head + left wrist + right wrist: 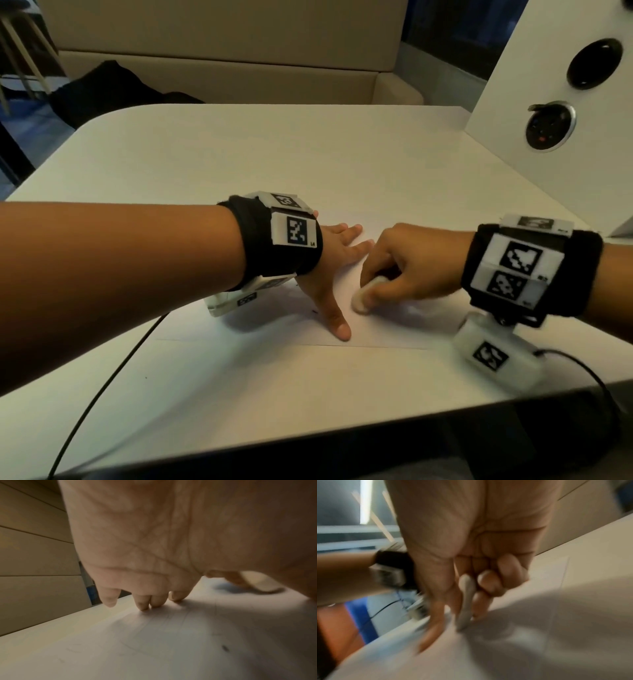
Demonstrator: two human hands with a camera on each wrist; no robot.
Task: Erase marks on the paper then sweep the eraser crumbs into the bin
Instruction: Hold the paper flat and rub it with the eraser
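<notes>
white panel [534, 102] blocks table's [239, 154] right.

Probably a lounge or café: cushioned bench [219, 68] behind white table [274, 154].

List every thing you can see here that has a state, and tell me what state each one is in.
paper: flat on the table, faint marks left on it
left hand: spread flat, pressing the paper down
right hand: fingers curled, pinching the eraser
eraser: white, its tip down on the paper
table: white, carrying the paper
bin: not in view
</notes>
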